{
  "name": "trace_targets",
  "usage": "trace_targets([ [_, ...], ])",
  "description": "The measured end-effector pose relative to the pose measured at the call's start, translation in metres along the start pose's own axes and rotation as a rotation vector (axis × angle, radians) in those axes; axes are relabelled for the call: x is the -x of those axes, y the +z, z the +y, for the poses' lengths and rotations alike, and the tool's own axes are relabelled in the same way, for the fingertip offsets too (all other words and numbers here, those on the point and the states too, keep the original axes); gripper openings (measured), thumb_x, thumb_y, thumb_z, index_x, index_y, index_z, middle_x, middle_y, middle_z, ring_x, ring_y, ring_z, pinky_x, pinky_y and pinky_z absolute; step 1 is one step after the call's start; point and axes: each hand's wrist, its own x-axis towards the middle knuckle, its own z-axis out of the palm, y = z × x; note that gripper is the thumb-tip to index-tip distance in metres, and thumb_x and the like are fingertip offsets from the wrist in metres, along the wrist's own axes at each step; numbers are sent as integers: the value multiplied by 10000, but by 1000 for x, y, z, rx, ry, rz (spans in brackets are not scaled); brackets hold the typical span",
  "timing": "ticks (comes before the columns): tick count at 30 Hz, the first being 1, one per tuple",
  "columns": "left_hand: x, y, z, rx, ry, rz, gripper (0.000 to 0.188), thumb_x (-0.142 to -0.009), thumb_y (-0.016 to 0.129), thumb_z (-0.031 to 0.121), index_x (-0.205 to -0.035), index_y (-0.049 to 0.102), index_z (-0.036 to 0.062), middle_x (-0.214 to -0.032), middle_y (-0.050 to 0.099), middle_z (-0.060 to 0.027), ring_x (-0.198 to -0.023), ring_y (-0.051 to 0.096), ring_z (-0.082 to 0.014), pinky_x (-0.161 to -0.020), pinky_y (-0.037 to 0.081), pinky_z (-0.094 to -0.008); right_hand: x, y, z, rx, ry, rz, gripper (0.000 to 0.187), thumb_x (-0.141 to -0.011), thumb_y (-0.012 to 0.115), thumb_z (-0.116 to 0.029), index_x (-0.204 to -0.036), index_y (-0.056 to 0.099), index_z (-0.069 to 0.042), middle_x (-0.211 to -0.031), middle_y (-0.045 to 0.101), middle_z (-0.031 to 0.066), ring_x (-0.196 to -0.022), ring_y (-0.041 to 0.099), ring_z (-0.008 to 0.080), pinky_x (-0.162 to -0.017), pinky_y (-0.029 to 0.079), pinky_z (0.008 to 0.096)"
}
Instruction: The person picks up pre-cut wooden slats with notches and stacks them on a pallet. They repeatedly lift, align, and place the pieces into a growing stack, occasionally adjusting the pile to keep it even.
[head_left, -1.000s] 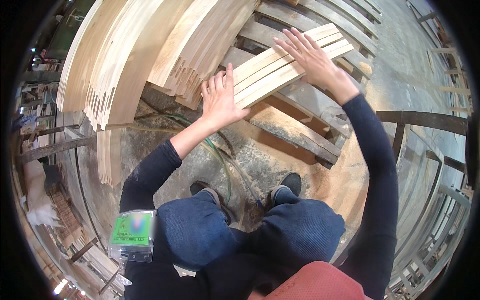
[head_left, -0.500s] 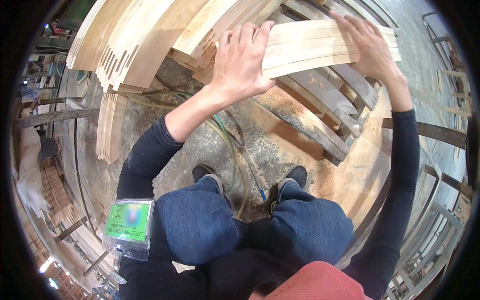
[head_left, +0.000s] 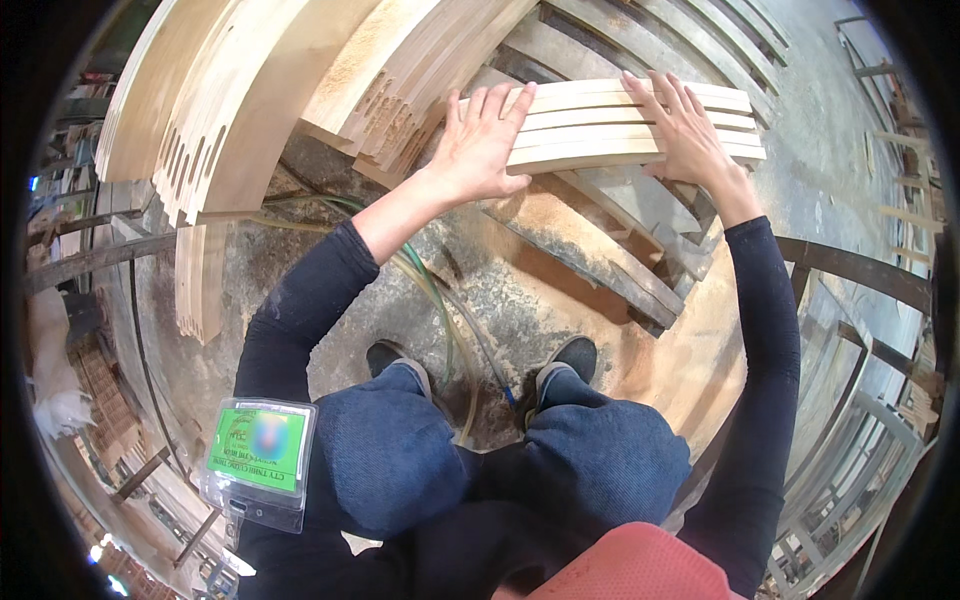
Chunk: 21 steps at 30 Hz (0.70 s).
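Our clear sleeve [head_left: 255, 510] held a green card [head_left: 252, 450]; our left hand [head_left: 482, 150] and right hand [head_left: 692, 145], fingers [head_left: 518, 108] spread, gripped wood strips [head_left: 585, 143], gaps plainer than 0.5 seconds earlier.

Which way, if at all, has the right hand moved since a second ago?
Yes: the right hand has moved rightward in view, judged against the wooden pallet.

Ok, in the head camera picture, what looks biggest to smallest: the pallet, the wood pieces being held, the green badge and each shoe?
1. Pallet
2. Wood pieces
3. Green badge, probably helped by being nearer the camera
4. Left shoe and right shoe: too alike to rank
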Motion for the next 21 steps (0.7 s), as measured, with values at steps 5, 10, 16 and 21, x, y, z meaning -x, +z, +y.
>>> trace_targets([
  [5,3,3,-1,7,-18,53,1200,-630,847,379,-1576,168,90,-1436,359,-225,-1346,364,-389,-1104,272,-587,-4,5,5,-60,-44,39,1424,-494,967,-220,-1605,79,-290,-1532,366,156,-1431,353,343,-1234,262,479],
  [10,-7,-5,-4,15,-56,-11,1057,-602,842,333,-1475,310,64,-1260,482,-202,-1206,462,-364,-1017,361,-527,-7,0,-1,-24,-20,0,1348,-535,926,-125,-1603,117,-267,-1458,439,154,-1364,425,354,-1214,309,459],
  [16,4,-34,23,49,51,87,898,-596,809,268,-1337,395,-25,-1085,501,-198,-1048,504,-349,-947,415,-453,16,-18,-6,-41,-26,42,1283,-559,887,-46,-1596,163,-262,-1428,468,158,-1350,441,349,-1179,358,457],
  [21,44,-93,52,81,-69,0,872,-594,790,252,-1315,407,-56,-1060,494,-195,-1023,503,-344,-913,412,-451,84,-26,-59,-572,277,583,1077,-668,897,-120,-1547,275,-148,-1446,434,138,-1328,462,283,-1160,385,431],
])
